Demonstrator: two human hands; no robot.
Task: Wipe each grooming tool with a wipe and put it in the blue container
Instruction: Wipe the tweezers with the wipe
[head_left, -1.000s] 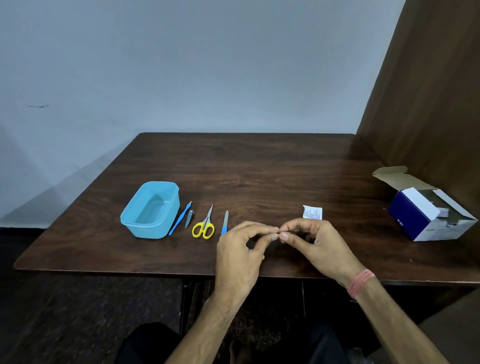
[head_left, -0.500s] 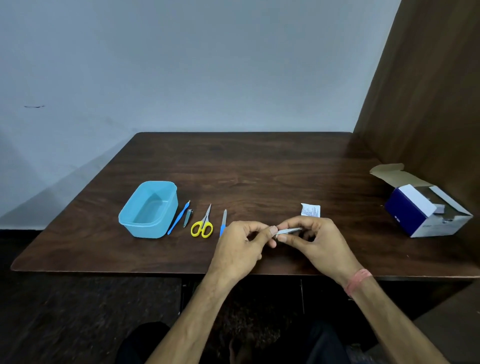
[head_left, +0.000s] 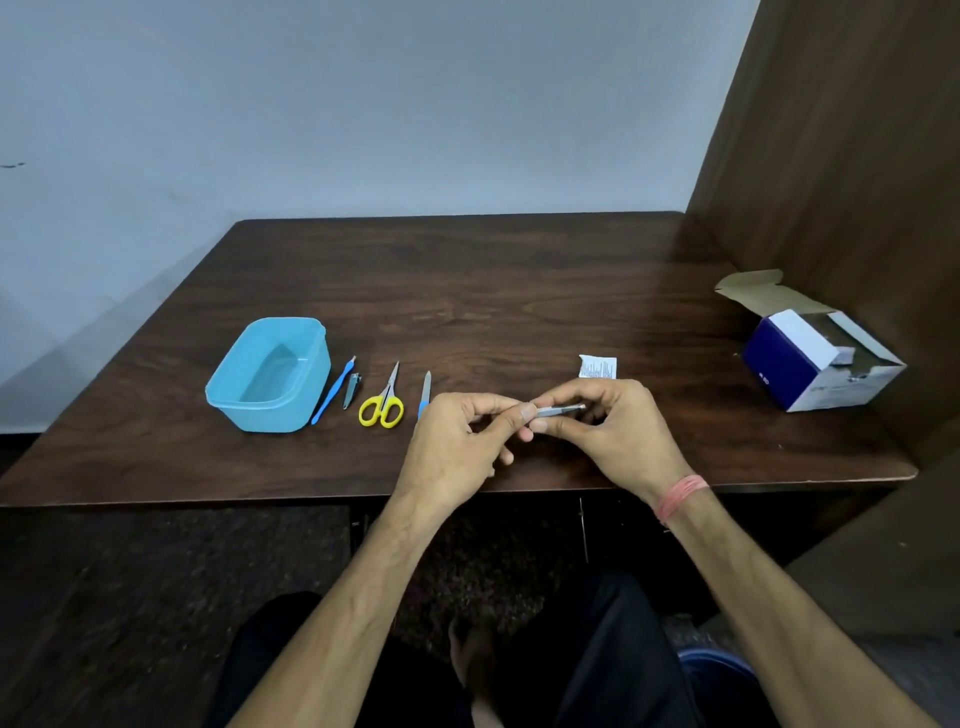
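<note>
Both hands are raised just above the near edge of the surface (head_left: 519, 291). A slim grey metal tool (head_left: 560, 410), possibly tweezers though too small to identify with certainty, is held between them. The left hand (head_left: 457, 447) pinches its left end between thumb and forefinger; the right hand (head_left: 613, 431) has its fingers (head_left: 558, 400) curled round the rest of the tool. Whether a wipe lies under the right fingers cannot be told. An opened white sachet (head_left: 598, 367) lies on the surface just beyond the right hand.

The tool's long axis runs left to right, roughly level, parallel to the surface edge.

The blue container (head_left: 270, 375) stands well to the left of the fingers, open side up, with nothing visible inside. Between it and the left hand lies a row: a blue-handled pusher (head_left: 332, 391) just beside the container, a small nail clipper (head_left: 352, 389), yellow-handled scissors (head_left: 383, 401), and a blue-handled file (head_left: 425, 397) nearest the left hand. All lie with long axes pointing away from the person.

Judgement: the first tool is in the wiping step; four remain on the surface. The left hand is the nearer to the container and is the natural one to carry the tool across, passing over the row. An opened cardboard box (head_left: 815, 364) stands far to the right.
</note>
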